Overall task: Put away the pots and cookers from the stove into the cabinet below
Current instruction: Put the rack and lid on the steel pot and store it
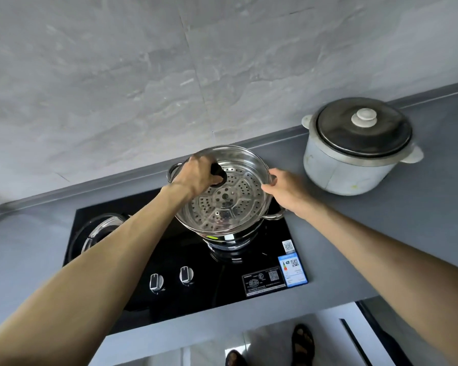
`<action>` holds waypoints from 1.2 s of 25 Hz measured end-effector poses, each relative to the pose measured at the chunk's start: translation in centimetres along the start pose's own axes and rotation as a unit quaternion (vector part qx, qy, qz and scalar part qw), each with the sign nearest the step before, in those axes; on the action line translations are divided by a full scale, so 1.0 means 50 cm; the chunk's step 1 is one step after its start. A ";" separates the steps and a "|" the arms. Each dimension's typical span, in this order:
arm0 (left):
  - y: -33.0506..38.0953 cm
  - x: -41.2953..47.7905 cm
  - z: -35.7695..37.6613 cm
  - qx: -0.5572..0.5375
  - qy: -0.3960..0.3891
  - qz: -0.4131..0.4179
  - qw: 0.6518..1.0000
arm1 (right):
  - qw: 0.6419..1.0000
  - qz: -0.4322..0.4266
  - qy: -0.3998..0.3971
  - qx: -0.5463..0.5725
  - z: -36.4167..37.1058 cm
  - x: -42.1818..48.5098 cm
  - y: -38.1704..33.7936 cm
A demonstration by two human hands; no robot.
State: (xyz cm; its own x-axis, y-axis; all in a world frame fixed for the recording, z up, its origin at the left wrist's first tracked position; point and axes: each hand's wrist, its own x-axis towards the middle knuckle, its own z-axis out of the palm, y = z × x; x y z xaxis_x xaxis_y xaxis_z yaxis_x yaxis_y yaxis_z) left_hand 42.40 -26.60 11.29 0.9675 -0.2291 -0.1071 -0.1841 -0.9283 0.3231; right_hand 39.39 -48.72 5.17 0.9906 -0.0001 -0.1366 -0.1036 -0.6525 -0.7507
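A stainless steel steamer pot [228, 233] with a glass lid [236, 196] stands on the right burner of the black glass stove [169, 294]. Through the lid a perforated steamer tray shows. My left hand [196, 175] grips the lid's black knob [218, 175]. My right hand [283, 188] holds the right rim of the lid, fingers curled at its edge. A white rice cooker [354, 159] with a dark lid and white knob sits on the grey counter, to the right of the stove.
The left burner ring [101, 231] carries nothing. Two knobs [169, 278] sit at the stove's front. The grey wall rises right behind the counter. Below the counter edge I see the floor, my sandalled feet [302, 342] and a dark cabinet door edge [360, 339].
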 end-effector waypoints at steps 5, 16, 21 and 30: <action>-0.002 0.012 0.015 -0.003 0.006 -0.009 1.000 | 0.999 -0.003 0.028 -0.017 0.004 -0.001 0.005; -0.006 0.008 0.041 -0.012 0.023 -0.010 1.000 | 0.997 -0.016 0.023 -0.067 0.001 -0.011 0.023; -0.004 0.007 0.044 -0.007 0.023 -0.011 1.000 | 0.999 0.001 0.012 -0.051 0.001 -0.005 0.038; -0.024 -0.048 0.047 -0.268 0.119 -0.151 0.944 | 0.934 0.217 -0.093 0.268 0.018 -0.028 0.069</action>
State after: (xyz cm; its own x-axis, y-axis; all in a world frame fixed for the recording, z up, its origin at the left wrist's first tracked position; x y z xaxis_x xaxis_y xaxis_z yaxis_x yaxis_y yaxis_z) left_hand 39.90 -25.64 8.97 0.9851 0.1538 -0.0770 0.1591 -0.6445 0.7478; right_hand 37.58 -50.28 2.17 0.8171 -0.0126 -0.5763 -0.5715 -0.1488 -0.8070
